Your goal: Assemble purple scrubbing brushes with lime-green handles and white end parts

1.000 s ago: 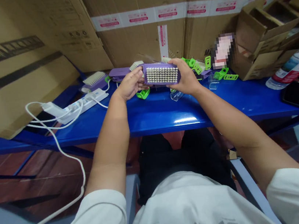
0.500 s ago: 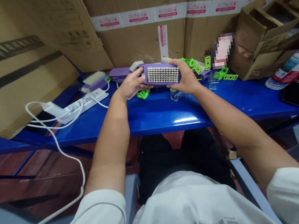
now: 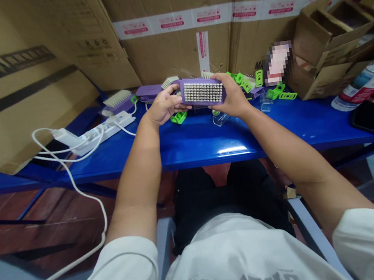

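Both hands hold a purple brush (image 3: 203, 91) up above the counter (image 3: 201, 145), its pale tufted bristles turned up toward the camera. The left hand (image 3: 164, 106) closes around the brush's left end, and the right hand (image 3: 231, 95) closes around its right end, so the brush sits between them.

Just beyond the left hand lies a second purple brush (image 3: 148, 91), and further left is a brush with pale bristles (image 3: 119, 101). A green plastic clip (image 3: 179, 118) lies just below the left hand, and a clear plastic piece (image 3: 220, 119) lies just below the right hand. More green clips (image 3: 245, 84) are scattered beyond and to the right of the right hand.

Left of the left hand, a white power strip (image 3: 106, 126) sits on the counter with a white cable (image 3: 70, 175) looping off the edge. Well to the right of the right hand are a water bottle (image 3: 367, 86) and a black phone (image 3: 372, 117). Cardboard boxes (image 3: 178, 53) stand behind the counter.
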`<move>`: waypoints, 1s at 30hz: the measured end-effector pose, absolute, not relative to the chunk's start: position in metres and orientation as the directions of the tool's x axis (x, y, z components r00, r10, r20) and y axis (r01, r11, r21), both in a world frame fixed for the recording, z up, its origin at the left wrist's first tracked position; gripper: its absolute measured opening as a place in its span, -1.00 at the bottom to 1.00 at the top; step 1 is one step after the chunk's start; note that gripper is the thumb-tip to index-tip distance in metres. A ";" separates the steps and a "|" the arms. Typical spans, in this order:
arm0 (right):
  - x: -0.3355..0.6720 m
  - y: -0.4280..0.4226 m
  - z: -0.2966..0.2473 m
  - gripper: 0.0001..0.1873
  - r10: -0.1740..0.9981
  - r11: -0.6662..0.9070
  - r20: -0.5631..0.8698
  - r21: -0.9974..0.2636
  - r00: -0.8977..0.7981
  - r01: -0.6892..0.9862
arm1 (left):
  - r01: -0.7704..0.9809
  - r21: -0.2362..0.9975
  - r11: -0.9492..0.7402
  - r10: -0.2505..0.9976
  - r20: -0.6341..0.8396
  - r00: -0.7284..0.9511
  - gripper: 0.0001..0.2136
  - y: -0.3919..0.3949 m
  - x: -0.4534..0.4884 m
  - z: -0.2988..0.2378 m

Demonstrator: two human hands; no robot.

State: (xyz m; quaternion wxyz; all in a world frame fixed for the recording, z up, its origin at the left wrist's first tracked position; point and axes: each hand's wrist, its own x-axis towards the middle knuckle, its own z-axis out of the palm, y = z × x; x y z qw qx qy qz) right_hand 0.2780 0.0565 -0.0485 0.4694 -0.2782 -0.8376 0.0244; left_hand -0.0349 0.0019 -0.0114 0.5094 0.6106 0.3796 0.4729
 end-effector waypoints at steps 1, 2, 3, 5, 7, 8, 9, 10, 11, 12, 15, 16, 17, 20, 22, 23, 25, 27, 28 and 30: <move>0.278 0.057 -0.049 0.02 0.489 0.844 0.772 -0.303 -0.405 0.442 | -0.007 0.979 -0.204 0.944 0.199 0.264 -0.40 0.004 -0.036 -0.013; 0.278 0.057 -0.049 0.02 0.490 0.844 0.771 -0.304 -0.406 0.441 | 0.001 0.977 -0.214 0.941 0.206 0.268 -0.46 0.005 -0.036 -0.014; 0.278 0.057 -0.050 0.03 0.489 0.845 0.772 -0.304 -0.406 0.440 | 0.005 0.975 -0.222 0.938 0.212 0.272 -0.52 0.007 -0.037 -0.015; 0.278 0.057 -0.050 0.05 0.479 0.850 0.781 -0.299 -0.401 0.433 | 0.006 0.970 -0.241 0.935 0.231 0.268 -0.62 0.010 -0.038 -0.017; 0.277 0.058 -0.051 0.07 0.468 0.856 0.790 -0.293 -0.396 0.425 | 0.007 0.967 -0.254 0.939 0.244 0.241 -0.68 0.011 -0.037 -0.018; 0.277 0.058 -0.051 0.07 0.468 0.856 0.791 -0.295 -0.394 0.424 | 0.012 0.967 -0.255 0.944 0.246 0.221 -0.69 0.012 -0.037 -0.018; 0.277 0.058 -0.051 0.06 0.474 0.853 0.789 -0.301 -0.392 0.425 | 0.017 0.967 -0.253 0.949 0.244 0.202 -0.70 0.012 -0.036 -0.018; 0.277 0.058 -0.051 0.06 0.482 0.849 0.785 -0.310 -0.389 0.428 | 0.021 0.968 -0.249 0.953 0.241 0.185 -0.71 0.011 -0.036 -0.017; 0.277 0.058 -0.050 0.05 0.491 0.844 0.782 -0.318 -0.384 0.431 | 0.024 0.969 -0.247 0.955 0.240 0.172 -0.72 0.011 -0.035 -0.017; 0.277 0.058 -0.051 0.05 0.496 0.841 0.781 -0.325 -0.380 0.432 | 0.024 0.969 -0.248 0.957 0.241 0.161 -0.72 0.011 -0.035 -0.017; 0.277 0.059 -0.051 0.07 0.493 0.843 0.787 -0.327 -0.370 0.426 | 0.028 0.966 -0.255 0.959 0.250 0.133 -0.72 0.011 -0.035 -0.016; 0.277 0.059 -0.051 0.07 0.491 0.844 0.789 -0.326 -0.370 0.426 | 0.029 0.966 -0.256 0.960 0.250 0.123 -0.72 0.011 -0.035 -0.016; 0.277 0.059 -0.052 0.07 0.489 0.845 0.789 -0.324 -0.371 0.426 | 0.028 0.967 -0.255 0.961 0.250 0.116 -0.74 0.011 -0.035 -0.016; 0.277 0.059 -0.052 0.06 0.487 0.845 0.791 -0.320 -0.369 0.428 | -0.014 0.966 -0.257 0.961 0.258 0.097 -0.88 0.014 -0.034 -0.016; 0.278 0.060 -0.053 0.08 0.485 0.846 0.794 -0.319 -0.366 0.427 | -0.038 0.964 -0.263 0.961 0.266 0.077 -0.95 0.018 -0.033 -0.017; 0.278 0.060 -0.053 0.10 0.481 0.849 0.797 -0.318 -0.366 0.423 | -0.037 0.963 -0.265 0.962 0.267 0.065 -0.93 0.019 -0.033 -0.017; 0.279 0.062 -0.053 0.12 0.470 0.857 0.800 -0.312 -0.373 0.410 | -0.011 0.965 -0.263 0.963 0.264 0.055 -0.89 0.022 -0.033 -0.018; 0.280 0.064 -0.054 0.13 0.457 0.867 0.802 -0.306 -0.385 0.393 | 0.011 0.964 -0.265 0.962 0.264 0.077 -0.87 0.024 -0.033 -0.020; 0.281 0.064 -0.054 0.13 0.452 0.871 0.801 -0.303 -0.393 0.386 | 0.016 0.963 -0.270 0.959 0.267 0.096 -0.87 0.023 -0.033 -0.020; 0.281 0.064 -0.053 0.13 0.451 0.875 0.793 -0.302 -0.409 0.379 | 0.013 0.962 -0.272 0.955 0.269 0.128 -0.86 0.022 -0.033 -0.020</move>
